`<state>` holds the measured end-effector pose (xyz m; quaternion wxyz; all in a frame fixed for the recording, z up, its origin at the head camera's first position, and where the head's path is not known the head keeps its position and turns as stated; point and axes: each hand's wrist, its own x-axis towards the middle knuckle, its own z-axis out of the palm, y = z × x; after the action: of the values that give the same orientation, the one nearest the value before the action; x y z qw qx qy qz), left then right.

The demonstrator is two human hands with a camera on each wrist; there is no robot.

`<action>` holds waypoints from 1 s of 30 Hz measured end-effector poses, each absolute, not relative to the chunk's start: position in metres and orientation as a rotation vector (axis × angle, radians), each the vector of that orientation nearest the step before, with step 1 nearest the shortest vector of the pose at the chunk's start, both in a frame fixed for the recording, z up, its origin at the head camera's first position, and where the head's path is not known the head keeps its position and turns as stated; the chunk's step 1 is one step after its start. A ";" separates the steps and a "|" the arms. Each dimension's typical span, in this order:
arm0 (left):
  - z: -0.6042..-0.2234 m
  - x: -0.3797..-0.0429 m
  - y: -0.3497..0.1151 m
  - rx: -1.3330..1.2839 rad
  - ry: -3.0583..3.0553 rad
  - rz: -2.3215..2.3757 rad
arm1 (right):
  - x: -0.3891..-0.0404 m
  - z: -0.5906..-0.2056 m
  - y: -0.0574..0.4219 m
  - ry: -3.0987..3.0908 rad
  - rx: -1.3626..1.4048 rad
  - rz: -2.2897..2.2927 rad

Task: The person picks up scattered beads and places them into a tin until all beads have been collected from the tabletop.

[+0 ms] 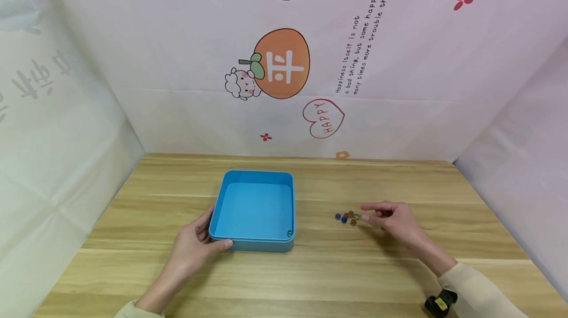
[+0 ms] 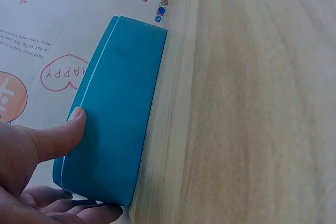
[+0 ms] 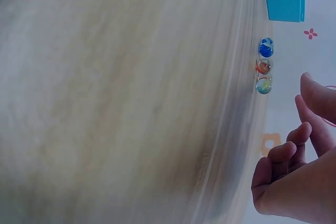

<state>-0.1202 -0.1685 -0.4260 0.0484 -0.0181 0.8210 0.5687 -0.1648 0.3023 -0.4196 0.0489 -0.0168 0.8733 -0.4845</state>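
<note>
A square blue box (image 1: 262,246), open at the top, stands on the wooden table. One green marble (image 1: 290,233) lies inside at its near right corner. My left hand (image 1: 191,246) grips the box's near left corner, the thumb on the front wall and the other fingers around the left side. To the right of the box is a loose cluster of several marbles (image 1: 343,220), blue, amber and greenish. Just right of them hovers my right hand (image 1: 399,219), index finger stretched out and thumb apart from it. In the right wrist view nothing shows between that thumb and index finger (image 3: 315,132).
The wooden table (image 1: 310,283) ends at a printed white backdrop (image 1: 399,125) behind. White sheets also hang at the left (image 1: 88,125) and right (image 1: 523,170). A small black device (image 1: 439,304) sits at the right sleeve (image 1: 475,288).
</note>
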 end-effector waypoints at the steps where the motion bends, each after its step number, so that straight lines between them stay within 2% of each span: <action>1: -0.426 -0.120 -0.169 -0.058 2.502 1.733 | -0.165 -0.420 0.303 2.664 -0.054 -1.474; 30: -0.427 -0.120 -0.169 -0.051 2.514 1.737 | -0.175 -0.427 0.302 2.687 -0.054 -1.361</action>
<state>-0.1197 -0.1692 -0.4267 0.0429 -0.0168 0.8219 0.5678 -0.1747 0.3024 -0.4265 0.0646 -0.0178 0.8901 -0.4508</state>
